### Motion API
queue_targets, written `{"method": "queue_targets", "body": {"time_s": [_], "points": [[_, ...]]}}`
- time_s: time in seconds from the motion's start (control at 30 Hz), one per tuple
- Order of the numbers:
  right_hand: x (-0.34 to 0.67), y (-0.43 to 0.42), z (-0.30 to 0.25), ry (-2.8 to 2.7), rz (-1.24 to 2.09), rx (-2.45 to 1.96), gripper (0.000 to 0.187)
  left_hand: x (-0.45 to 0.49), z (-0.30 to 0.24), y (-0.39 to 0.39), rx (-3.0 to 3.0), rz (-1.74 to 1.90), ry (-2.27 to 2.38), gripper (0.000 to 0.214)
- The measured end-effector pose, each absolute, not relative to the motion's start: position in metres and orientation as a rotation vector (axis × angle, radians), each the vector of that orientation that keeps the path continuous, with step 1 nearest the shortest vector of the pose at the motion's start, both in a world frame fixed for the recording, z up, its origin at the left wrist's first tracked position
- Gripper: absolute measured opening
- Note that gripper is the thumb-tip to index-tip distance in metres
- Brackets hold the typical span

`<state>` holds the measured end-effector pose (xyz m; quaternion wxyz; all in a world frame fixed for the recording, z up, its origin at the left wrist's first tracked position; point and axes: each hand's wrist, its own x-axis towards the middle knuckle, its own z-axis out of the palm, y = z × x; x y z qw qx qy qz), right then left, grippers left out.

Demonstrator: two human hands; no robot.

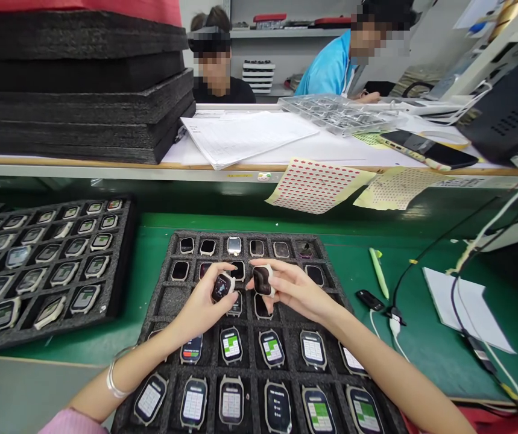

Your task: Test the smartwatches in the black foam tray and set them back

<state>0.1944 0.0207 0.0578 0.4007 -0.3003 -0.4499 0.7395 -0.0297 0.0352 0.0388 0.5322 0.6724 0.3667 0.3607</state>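
My left hand (205,302) grips a smartwatch (222,287) by its edges between thumb and fingers; its dark screen shows small lit marks. My right hand (298,290) pinches another smartwatch (263,281), whose screen looks black. Both are held above a black foam tray (252,374) with rows of square pockets. Most visible pockets hold strapless watch faces. Front-row ones, such as this watch (318,412), show white and green grids, while one watch (277,407) shows text lines. Toward the back, screens are mainly dark. My hands and forearms hide some pockets.
On the left lies a second foam tray (120,265) full of watches. Stacked black foam trays (82,108) stand on the shelf beside papers (245,135), a clear plastic tray (335,113) and a phone (428,149). Cables (467,265) and a green pen (379,273) lie right. Two people sit beyond.
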Motion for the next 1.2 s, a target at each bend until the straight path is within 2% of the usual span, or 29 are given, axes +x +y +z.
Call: {"method": "queue_targets", "body": {"time_s": [0.27, 1.2], "points": [[0.1952, 0.0188, 0.0567, -1.2, 1.819, -0.778, 0.042, -0.0309, 0.0453, 0.0335, 1.653, 0.765, 0.881, 0.028], [0.1937, 0.0137, 0.0597, -1.307, 1.713, -0.899, 0.045, -0.034, 0.0474, 0.0379, 1.687, 0.797, 0.903, 0.025]]}}
